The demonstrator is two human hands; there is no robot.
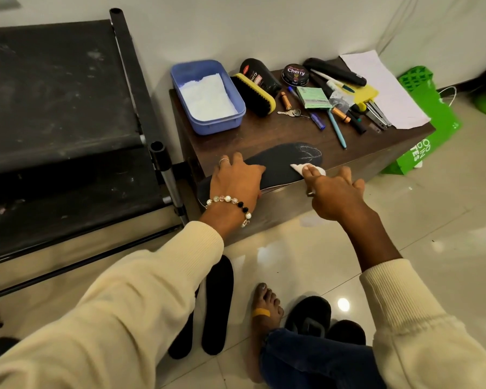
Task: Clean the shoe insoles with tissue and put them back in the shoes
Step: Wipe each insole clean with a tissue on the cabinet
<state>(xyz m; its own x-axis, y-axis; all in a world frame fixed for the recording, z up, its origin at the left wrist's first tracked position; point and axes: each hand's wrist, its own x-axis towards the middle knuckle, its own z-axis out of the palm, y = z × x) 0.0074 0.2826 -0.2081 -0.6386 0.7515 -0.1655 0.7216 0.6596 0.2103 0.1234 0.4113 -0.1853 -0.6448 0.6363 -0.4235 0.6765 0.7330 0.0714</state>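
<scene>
One dark wooden low table (264, 136) fills mid-frame. One black foam insole (281, 164) lies along its near edge, two more black insoles (218, 304) on the floor at lower centre. Left hand (236, 181) presses it flat, fingers straight; right hand (331, 192) pinches one white tissue (300, 168) against it.

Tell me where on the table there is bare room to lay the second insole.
Bare wood lies between the blue tub, the pens and the insole being wiped. Another patch runs right of the tissue to the table corner. The back is crowded.
</scene>
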